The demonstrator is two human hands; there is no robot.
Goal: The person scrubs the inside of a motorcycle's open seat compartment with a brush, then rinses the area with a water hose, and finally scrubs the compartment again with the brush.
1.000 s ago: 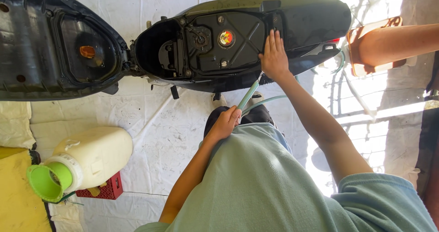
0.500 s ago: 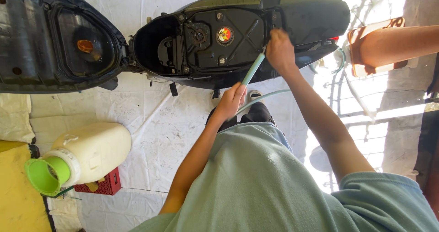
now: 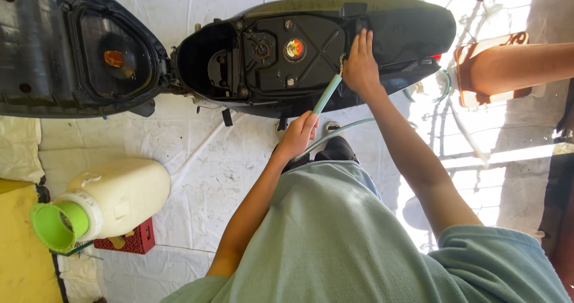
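hose [image 3: 327, 94], pale green and semi-clear, runs in the head view from the scooter's open under-seat bay [image 3: 281, 52] back toward the person's body, one stretch straight between the two hands and the rest curving off over the white floor sheet [image 3: 197, 159].

head view: the right hand [image 3: 359, 67] lies on the dark plastic deck of the bay just beside the hose's upper end, fingers stretched flat and together; whether the thumb pinches the hose tip underneath cannot be told. the left hand [image 3: 297, 137] is closed around the hose lower down, thumb side up, holding it at a slant. the red and yellow round cap [image 3: 293, 49] sits near the middle of the deck, apart from the hose end. the raised seat [image 3: 78, 46] hangs open to one side.

to do this well, it seems wise to keep the left grip firm but not crushing, so the tube stays round, and to let the right hand steady the tip close to its end so it cannot flick sideways. keeping the stretch between the hands straight should avoid a kink.

a cream jerrycan with a green funnel [image 3: 57, 225] lies well apart beside a red crate [image 3: 134, 240]; another person's arm [image 3: 514, 67] reaches in at the far edge.
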